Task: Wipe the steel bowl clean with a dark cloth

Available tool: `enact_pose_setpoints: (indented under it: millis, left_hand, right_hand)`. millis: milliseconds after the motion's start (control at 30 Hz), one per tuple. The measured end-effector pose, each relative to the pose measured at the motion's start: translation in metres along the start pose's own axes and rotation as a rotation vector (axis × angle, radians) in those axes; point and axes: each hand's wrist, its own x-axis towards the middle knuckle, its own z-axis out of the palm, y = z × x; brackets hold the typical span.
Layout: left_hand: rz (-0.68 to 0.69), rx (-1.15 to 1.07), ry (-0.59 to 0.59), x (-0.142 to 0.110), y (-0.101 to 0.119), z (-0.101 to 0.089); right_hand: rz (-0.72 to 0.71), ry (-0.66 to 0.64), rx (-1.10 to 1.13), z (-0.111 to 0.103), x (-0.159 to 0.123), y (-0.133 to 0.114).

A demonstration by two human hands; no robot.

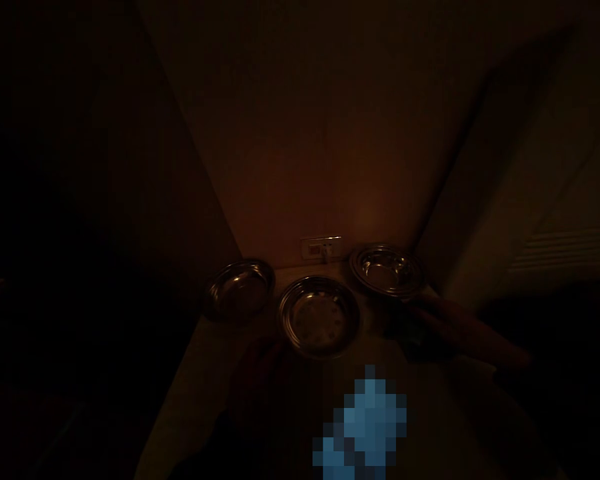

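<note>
The scene is very dark. A round shiny metal dish (319, 317) lies in the middle of a pale tabletop (180, 393). My left hand (257, 363) is a dim shape at its lower left, close to the rim; its fingers are lost in shadow. At the back right sits another metal dish (385, 270), its rim showing several rings. My right hand (460, 327) reaches in from the right to this dish's near edge. Whether it grips the rim cannot be made out. Beneath that hand is a dark greenish thing (413, 337), too dim to name.
A third metal dish (243, 287) sits at the back left, near the table's edge. Behind the dishes, a wall socket (321, 248) with something plugged in is set low in the wall (325, 147). A blurred-out blue patch (367, 427) covers part of the foreground.
</note>
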Motion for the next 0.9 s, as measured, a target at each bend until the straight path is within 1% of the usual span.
enact_pose_setpoints:
  millis: [33, 67, 133, 167, 267, 333, 400, 567, 667, 800, 900]
  left_hand:
    - [0.058, -0.004, 0.015, 0.002, 0.005, 0.000]
    - [0.061, -0.013, 0.020, 0.004, 0.010, 0.001]
    - [0.070, -0.031, -0.007, 0.007, 0.018, 0.003]
    - [0.105, -0.034, -0.023, 0.008, 0.022, 0.005]
    - [0.202, -0.041, -0.127, 0.008, 0.031, 0.010]
    - [0.233, -0.030, -0.213, 0.008, 0.034, 0.014]
    - [0.251, -0.015, -0.272, 0.008, 0.036, 0.018]
    - [0.261, -0.010, -0.342, 0.011, 0.040, 0.026]
    - [0.261, -0.022, -0.393, 0.017, 0.046, 0.026]
    - [0.251, -0.015, -0.452, 0.023, 0.054, 0.027]
    - [0.261, 0.012, -0.479, 0.023, 0.054, 0.032]
  right_hand:
    - [-0.004, 0.010, 0.000, 0.001, 0.000, 0.002]
    - [-0.007, 0.021, -0.001, 0.003, -0.001, 0.005]
    - [-0.013, 0.041, -0.005, 0.007, -0.001, 0.012]
    - [-0.015, 0.049, -0.008, 0.010, -0.002, 0.014]
    - [-0.026, 0.059, -0.021, 0.015, -0.004, 0.017]
    - [-0.042, 0.047, -0.031, 0.016, -0.006, 0.013]
    - [-0.057, 0.020, -0.044, 0.014, -0.009, 0.008]
    - [-0.091, -0.055, -0.077, 0.004, -0.022, 0.000]
    - [-0.129, -0.134, -0.115, -0.004, -0.034, -0.001]
    - [-0.240, -0.278, -0.175, -0.011, -0.042, 0.000]
    - [-0.254, -0.296, -0.145, -0.011, -0.040, 0.002]
